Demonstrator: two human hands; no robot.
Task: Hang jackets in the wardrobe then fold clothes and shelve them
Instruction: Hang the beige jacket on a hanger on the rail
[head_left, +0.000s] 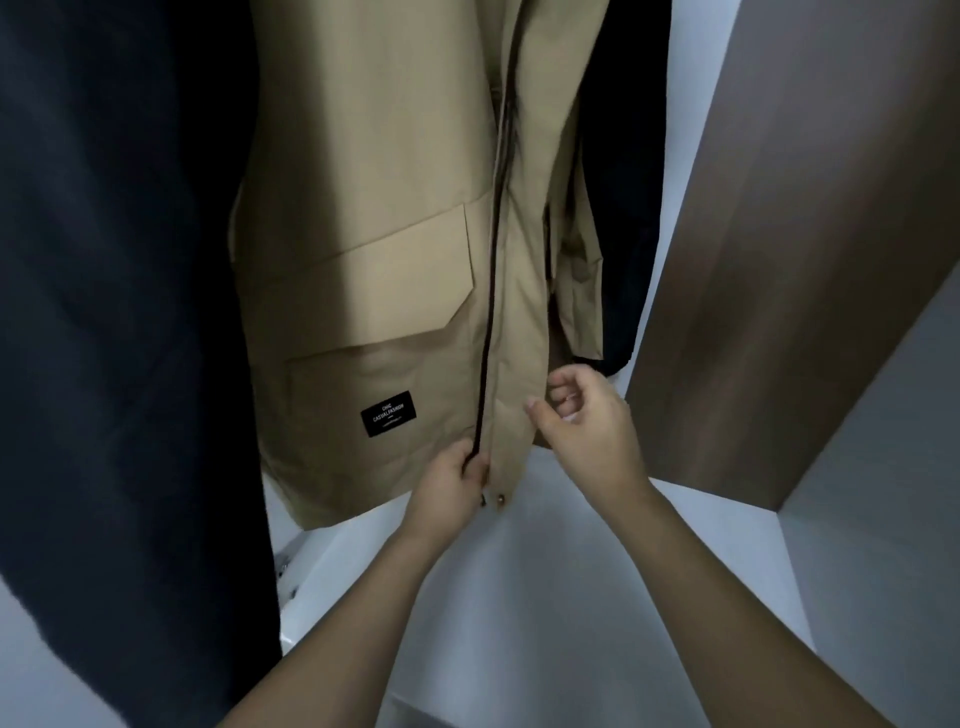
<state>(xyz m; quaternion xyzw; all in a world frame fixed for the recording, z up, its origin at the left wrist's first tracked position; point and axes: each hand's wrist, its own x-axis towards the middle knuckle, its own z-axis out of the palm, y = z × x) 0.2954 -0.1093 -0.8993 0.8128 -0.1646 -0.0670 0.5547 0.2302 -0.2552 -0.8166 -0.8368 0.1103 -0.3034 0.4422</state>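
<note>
Two bare forearms reach up from the bottom edge, one on each side. No sleeves, watch, bracelets or rings are visible on either. The left hand (452, 483) and right hand (587, 415) are bare, without gloves. The fingers (563, 387) have short, plain nails with no visible polish.
</note>
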